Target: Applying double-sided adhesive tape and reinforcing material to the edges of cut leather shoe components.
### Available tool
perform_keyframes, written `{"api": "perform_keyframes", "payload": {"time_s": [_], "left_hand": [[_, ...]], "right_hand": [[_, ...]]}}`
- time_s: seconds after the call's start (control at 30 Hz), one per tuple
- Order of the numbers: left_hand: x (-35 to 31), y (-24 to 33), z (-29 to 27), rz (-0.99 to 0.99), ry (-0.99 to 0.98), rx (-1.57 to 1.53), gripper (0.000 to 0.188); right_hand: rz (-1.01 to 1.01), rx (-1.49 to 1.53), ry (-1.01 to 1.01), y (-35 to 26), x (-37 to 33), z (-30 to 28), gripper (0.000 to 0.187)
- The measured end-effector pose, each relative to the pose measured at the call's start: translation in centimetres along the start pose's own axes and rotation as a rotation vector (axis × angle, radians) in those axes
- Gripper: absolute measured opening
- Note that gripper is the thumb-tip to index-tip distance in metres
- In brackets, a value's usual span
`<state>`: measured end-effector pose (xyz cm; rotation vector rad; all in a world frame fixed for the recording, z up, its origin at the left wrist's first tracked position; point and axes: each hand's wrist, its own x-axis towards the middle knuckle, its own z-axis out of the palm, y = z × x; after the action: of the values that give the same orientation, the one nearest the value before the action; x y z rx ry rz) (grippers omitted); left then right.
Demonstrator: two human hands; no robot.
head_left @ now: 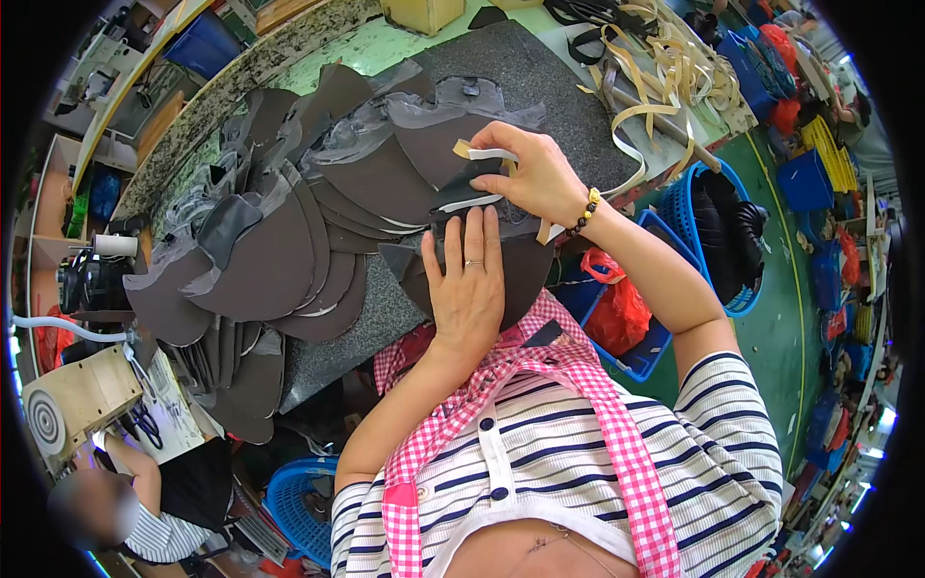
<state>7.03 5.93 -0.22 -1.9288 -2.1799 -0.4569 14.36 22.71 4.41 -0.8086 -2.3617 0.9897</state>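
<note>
Striped shirt (713,467) and pink checked apron (631,453) sit nearest, bottom of frame. Work piece: dark panel (525,284), centre of frame, partly covered by the left hand (470,299), which lies flat, fingers slightly spread. Right hand (544,178), just above it in frame, pinches a pale strip (489,154) between thumb and index finger. White length shows by the left fingertips too; can't tell from my end if it's the same strip or stuck down.

To do this well, I'd want left pressure close to the edge, strip straight and untwisted, short low pulls so nothing puckers.

Outward: overlapping panel stacks (361,188) just left, topped with crumpled grey film (467,93) that could snag. They crowd the working spot, so I'd watch for nudging them. Under them, speckled slab (540,72) on a greenish desk (356,43). Upper right, tape tangle (665,91) trails a length near the right wrist; catch risk, I'd say. Right of frame: blue basket (678,210) of dark pieces, red bag (620,323) in a blue crate (631,369). Lower left: co-worker (173,530), scissors (145,422).
</note>
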Motion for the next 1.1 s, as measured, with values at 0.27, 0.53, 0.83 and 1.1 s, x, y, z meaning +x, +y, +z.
{"api": "perform_keyframes", "payload": {"time_s": [0.27,0.53,0.83,1.1], "left_hand": [[1.5,-0.5,-0.3,-0.047,-0.16,-0.091,0.068],[1.8,-1.0,-0.9,0.009,-0.167,-0.113,0.079],[-0.4,0.5,-0.5,0.075,-0.143,-0.282,0.08],[-0.1,0.4,0.5,0.076,-0.032,-0.241,0.07]], "right_hand": [[-0.171,0.086,-0.04,0.3,-1.0,0.8,0.032],[-0.032,0.256,0.068,1.2,-0.3,0.6,0.041],[0.178,0.374,-0.159,1.7,-2.4,-1.7,0.032],[-0.036,0.204,0.058,0.2,-3.4,-0.2,0.033]]}}
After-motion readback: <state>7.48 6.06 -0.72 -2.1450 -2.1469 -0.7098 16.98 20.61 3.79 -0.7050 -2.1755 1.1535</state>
